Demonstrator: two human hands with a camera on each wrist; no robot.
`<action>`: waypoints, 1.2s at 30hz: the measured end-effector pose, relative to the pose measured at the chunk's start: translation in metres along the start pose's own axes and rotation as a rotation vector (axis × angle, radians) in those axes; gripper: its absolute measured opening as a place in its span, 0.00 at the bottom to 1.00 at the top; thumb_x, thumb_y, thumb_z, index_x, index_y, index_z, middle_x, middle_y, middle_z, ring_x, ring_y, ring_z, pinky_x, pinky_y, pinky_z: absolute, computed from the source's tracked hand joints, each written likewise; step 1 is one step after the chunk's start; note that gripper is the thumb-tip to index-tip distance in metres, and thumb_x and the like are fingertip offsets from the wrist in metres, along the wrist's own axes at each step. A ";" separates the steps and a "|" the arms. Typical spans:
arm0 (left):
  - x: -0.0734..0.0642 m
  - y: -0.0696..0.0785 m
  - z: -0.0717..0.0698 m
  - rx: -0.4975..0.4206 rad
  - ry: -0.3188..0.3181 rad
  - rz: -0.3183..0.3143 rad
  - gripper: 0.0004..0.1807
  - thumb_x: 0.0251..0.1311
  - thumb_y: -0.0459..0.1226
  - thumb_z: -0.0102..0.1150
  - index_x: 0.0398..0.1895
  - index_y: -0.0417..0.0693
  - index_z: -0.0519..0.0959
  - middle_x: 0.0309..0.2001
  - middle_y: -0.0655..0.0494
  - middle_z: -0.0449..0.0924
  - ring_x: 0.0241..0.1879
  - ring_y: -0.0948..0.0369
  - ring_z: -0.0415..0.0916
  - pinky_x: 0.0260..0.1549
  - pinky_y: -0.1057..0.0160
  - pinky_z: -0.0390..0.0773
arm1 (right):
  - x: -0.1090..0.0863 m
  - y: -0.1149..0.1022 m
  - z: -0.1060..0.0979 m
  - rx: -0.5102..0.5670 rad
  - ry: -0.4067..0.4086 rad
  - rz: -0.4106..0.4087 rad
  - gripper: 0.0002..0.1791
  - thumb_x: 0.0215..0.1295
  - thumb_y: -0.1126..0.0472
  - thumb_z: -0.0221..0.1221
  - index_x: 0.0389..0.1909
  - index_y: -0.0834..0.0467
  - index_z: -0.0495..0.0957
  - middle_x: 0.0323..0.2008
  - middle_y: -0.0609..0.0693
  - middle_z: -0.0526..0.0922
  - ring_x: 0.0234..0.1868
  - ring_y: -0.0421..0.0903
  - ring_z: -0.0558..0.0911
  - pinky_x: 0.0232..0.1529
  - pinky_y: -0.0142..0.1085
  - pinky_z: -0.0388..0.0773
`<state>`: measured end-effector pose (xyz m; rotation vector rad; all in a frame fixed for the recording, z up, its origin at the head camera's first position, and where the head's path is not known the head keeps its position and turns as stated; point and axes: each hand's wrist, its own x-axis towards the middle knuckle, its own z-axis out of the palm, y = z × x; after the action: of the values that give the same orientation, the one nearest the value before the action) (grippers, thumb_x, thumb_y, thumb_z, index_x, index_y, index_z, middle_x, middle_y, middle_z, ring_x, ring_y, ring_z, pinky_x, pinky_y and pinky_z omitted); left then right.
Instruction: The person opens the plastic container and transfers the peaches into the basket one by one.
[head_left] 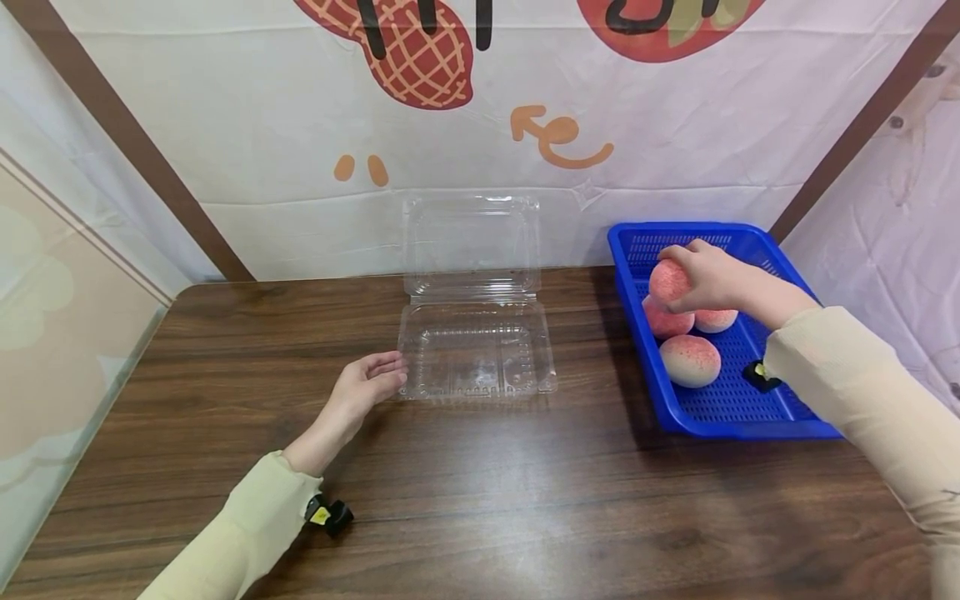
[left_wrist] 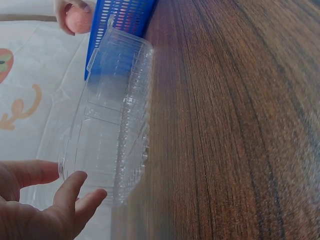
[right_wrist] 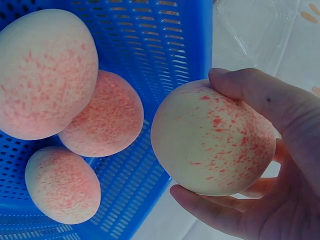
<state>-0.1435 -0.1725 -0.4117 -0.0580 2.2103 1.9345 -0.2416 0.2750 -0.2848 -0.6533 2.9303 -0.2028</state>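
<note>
My right hand grips a pink-and-cream peach and holds it over the far left part of the blue basket. Thumb and fingers wrap round the fruit's sides in the right wrist view. Below it in the basket lie other peaches, among them a pale one with a pink blush. On the table, a clear plastic clamshell box lies with its lid raised against the backdrop. My left hand is at the box's left edge, fingers extended and loosely spread, seemingly touching the rim.
The brown wooden table carries the box in the middle and the basket to its right. A white printed cloth hangs directly behind the table. Small black devices are strapped at both wrists.
</note>
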 end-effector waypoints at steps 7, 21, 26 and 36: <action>0.000 0.001 0.001 0.009 0.004 0.008 0.26 0.61 0.28 0.49 0.61 0.24 0.58 0.58 0.28 0.64 0.58 0.44 0.63 0.41 0.75 0.74 | -0.003 0.009 0.005 -0.008 0.029 -0.008 0.38 0.43 0.57 0.67 0.56 0.67 0.64 0.46 0.72 0.68 0.42 0.64 0.71 0.37 0.53 0.74; 0.000 0.000 0.001 0.002 0.004 -0.002 0.26 0.61 0.27 0.48 0.61 0.25 0.58 0.58 0.29 0.64 0.59 0.44 0.63 0.41 0.75 0.74 | -0.008 0.021 0.008 -0.007 0.042 0.022 0.38 0.43 0.57 0.67 0.55 0.68 0.65 0.44 0.72 0.69 0.41 0.64 0.72 0.35 0.53 0.74; -0.001 0.002 0.002 0.015 0.007 0.004 0.26 0.61 0.28 0.48 0.61 0.24 0.58 0.58 0.28 0.64 0.58 0.45 0.64 0.41 0.75 0.74 | -0.010 0.027 0.008 -0.006 0.038 0.029 0.39 0.42 0.56 0.68 0.55 0.69 0.64 0.44 0.73 0.68 0.41 0.65 0.72 0.35 0.54 0.73; -0.001 0.002 0.001 -0.001 0.008 0.002 0.26 0.61 0.28 0.48 0.61 0.24 0.57 0.58 0.28 0.63 0.58 0.45 0.63 0.40 0.76 0.73 | -0.013 0.036 0.011 -0.019 0.027 0.051 0.39 0.45 0.54 0.67 0.55 0.70 0.64 0.45 0.75 0.68 0.45 0.67 0.70 0.38 0.57 0.71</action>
<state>-0.1423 -0.1714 -0.4094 -0.0643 2.2156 1.9397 -0.2434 0.3123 -0.2997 -0.5816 2.9741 -0.1803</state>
